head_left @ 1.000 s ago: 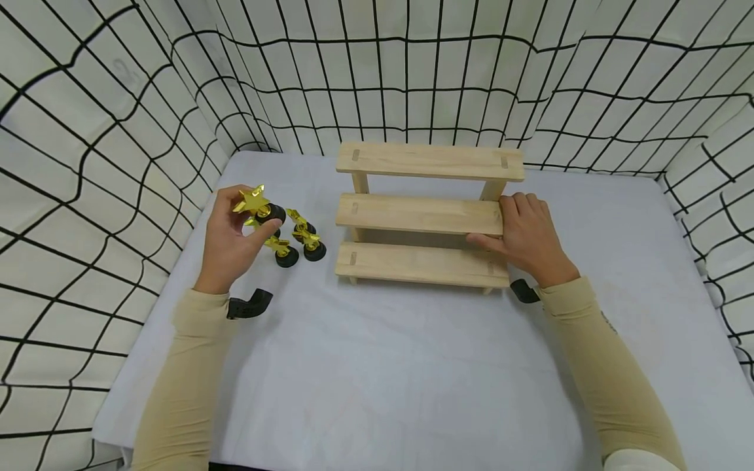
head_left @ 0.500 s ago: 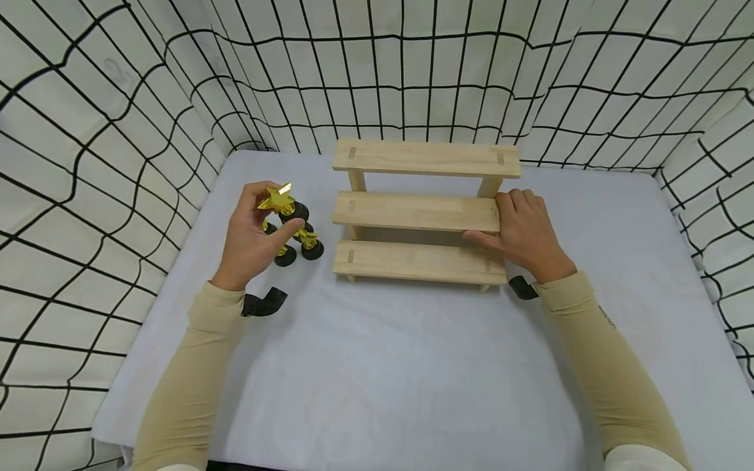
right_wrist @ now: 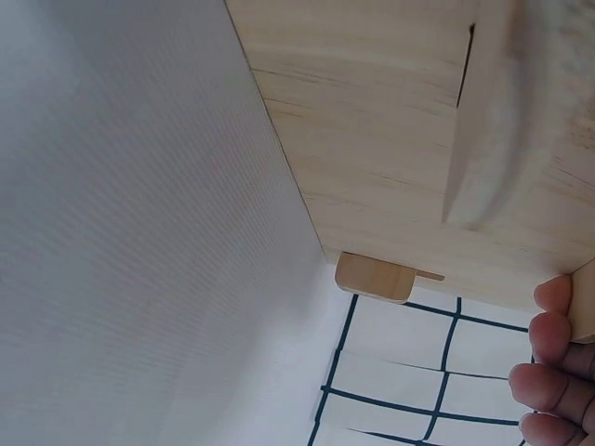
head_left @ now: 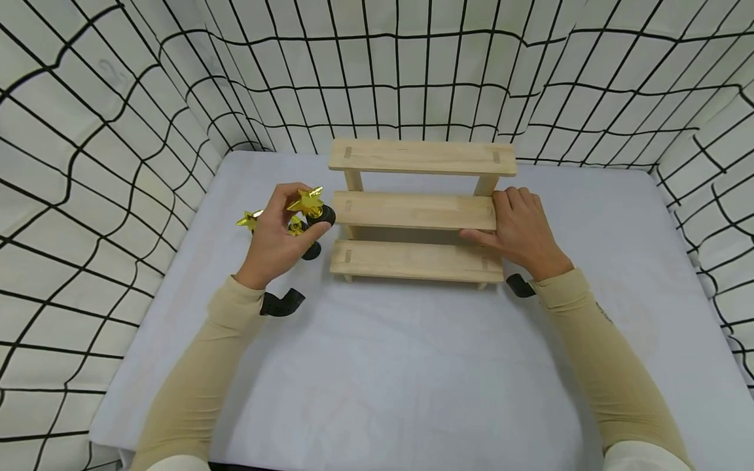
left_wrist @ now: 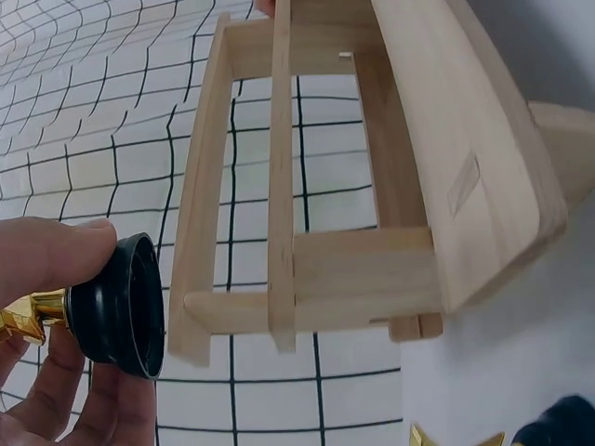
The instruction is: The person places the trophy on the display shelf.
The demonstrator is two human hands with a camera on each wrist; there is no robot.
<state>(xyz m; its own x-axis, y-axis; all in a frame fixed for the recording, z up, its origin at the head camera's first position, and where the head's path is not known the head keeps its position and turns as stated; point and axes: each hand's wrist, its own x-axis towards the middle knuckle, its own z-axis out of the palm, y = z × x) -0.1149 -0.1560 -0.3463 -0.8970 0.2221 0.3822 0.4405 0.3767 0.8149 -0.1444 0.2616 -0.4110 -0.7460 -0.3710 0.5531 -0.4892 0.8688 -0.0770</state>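
My left hand (head_left: 275, 245) pinches a small star trophy (head_left: 309, 201), gold on top with a round black base. It is raised beside the left end of a three-tier wooden shelf (head_left: 418, 210). In the left wrist view the trophy's black base (left_wrist: 116, 307) faces the shelf, thumb above and fingers below. My right hand (head_left: 527, 232) grips the right end of the middle tier, fingers on top and thumb along its front edge. Its fingertips (right_wrist: 548, 376) show at the wood in the right wrist view. More gold trophies (head_left: 250, 220) stand behind and below my left hand, partly hidden by it.
White cloth covers the table (head_left: 412, 366). Black wire grid panels (head_left: 400, 78) rise along its back and both sides. A black wrist mount (head_left: 283, 303) juts from the left sleeve, and another (head_left: 521, 286) sits by the right one.
My left hand has carried the trophy rightward, from over the other trophies to the shelf's left end. The right hand keeps its hold on the middle tier.
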